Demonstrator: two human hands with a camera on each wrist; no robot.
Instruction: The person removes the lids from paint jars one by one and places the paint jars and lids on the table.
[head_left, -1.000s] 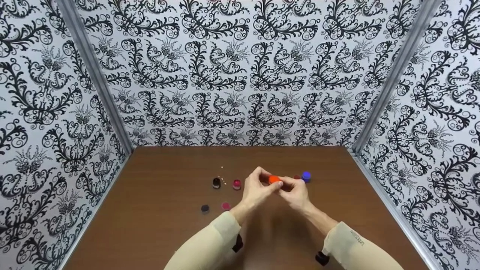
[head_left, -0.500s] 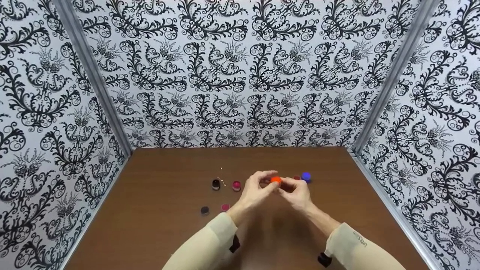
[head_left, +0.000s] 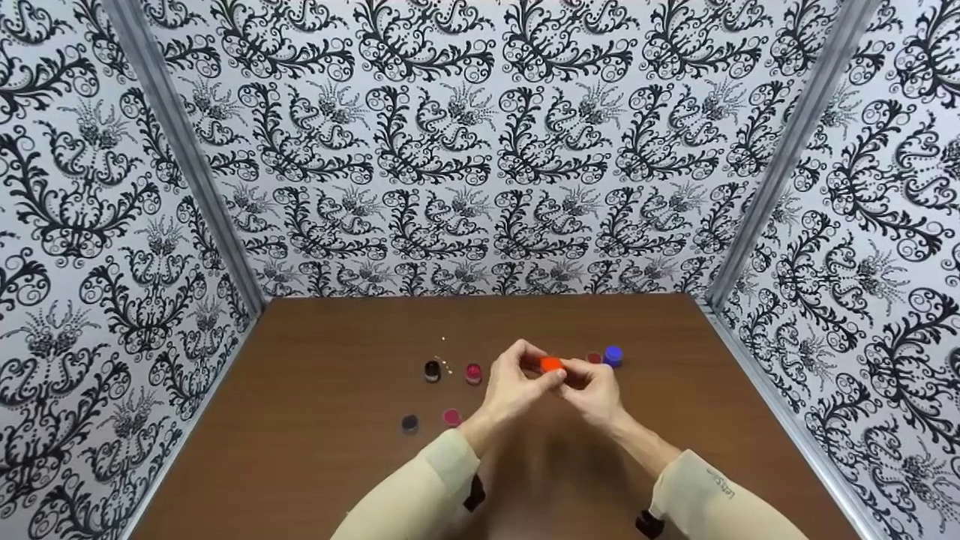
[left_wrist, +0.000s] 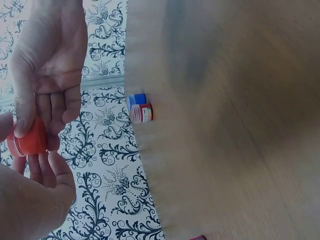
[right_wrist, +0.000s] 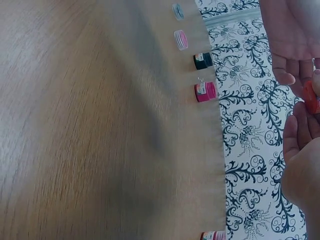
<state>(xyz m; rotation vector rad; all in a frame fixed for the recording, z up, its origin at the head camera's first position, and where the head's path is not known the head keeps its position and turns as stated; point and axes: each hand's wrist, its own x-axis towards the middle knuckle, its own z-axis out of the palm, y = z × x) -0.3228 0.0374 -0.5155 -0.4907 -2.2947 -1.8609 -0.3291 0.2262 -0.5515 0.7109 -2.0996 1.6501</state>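
Observation:
An orange paint jar (head_left: 551, 364) is held up above the table between both hands. My left hand (head_left: 516, 381) grips it with the thumb laid across its near side and the fingers bent around the far side. From the right, my right hand (head_left: 594, 391) pinches the same jar. In the left wrist view the orange jar (left_wrist: 31, 137) lies on its side between the two sets of fingers, the right hand (left_wrist: 52, 60) above and the left hand (left_wrist: 37, 200) below. Fingers hide part of the jar in the right wrist view.
To the left stand an uncapped black jar (head_left: 433, 371) and pink jar (head_left: 473, 373). A dark lid (head_left: 409, 424) and pink lid (head_left: 451, 417) lie nearer. White specks (head_left: 444, 364) dot the wood. Right of the hands are a dark red jar (head_left: 594, 358) and blue jar (head_left: 613, 355).
The left fingers straightened half a second ago and are bent around the orange jar again now. Both hands stay in nearly the same place, and the jars on the table have not moved.

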